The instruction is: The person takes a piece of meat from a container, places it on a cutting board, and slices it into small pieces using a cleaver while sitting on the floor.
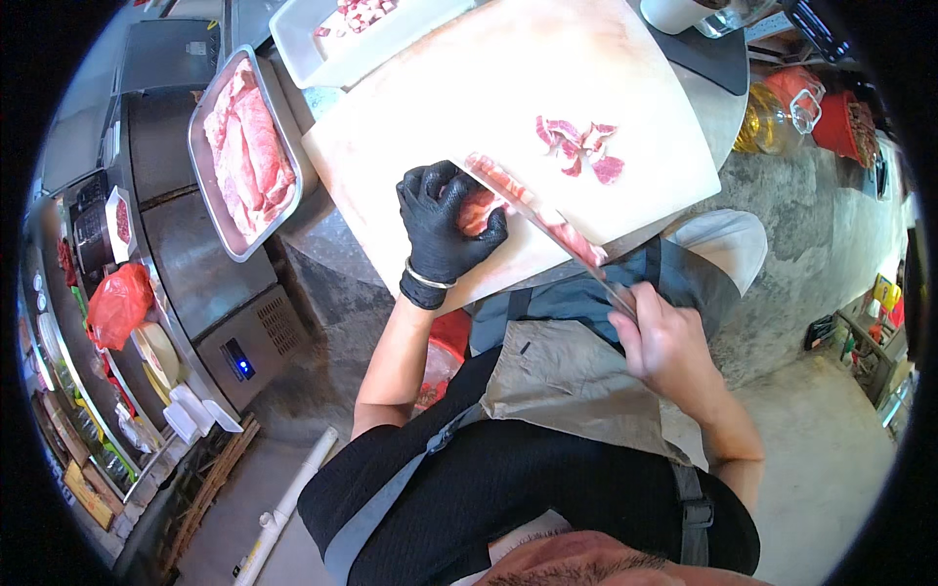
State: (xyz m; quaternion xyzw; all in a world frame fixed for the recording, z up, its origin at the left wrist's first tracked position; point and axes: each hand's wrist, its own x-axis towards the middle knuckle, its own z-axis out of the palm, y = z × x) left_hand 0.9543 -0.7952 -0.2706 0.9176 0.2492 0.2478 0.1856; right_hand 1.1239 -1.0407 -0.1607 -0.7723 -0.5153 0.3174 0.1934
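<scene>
My left hand [443, 220], in a black glove, presses a piece of raw meat [481, 211] onto the white cutting board [440, 95]. My bare right hand [667, 340] grips the handle of a long kitchen knife [546, 233]. The blade runs diagonally across the board, its far end beside my left fingers. Along the blade's far side lie cut strips of meat [574, 238], close against the steel. Farther up the board is a loose group of meat trimmings [571, 143].
Left of the board stands a metal tray [299, 172] with large slabs of raw meat [249, 154]. A white bin [297, 36] at the top holds diced meat [363, 13]. A steel refrigerated counter [212, 256] stands at left. An oil jug [766, 121] is at right.
</scene>
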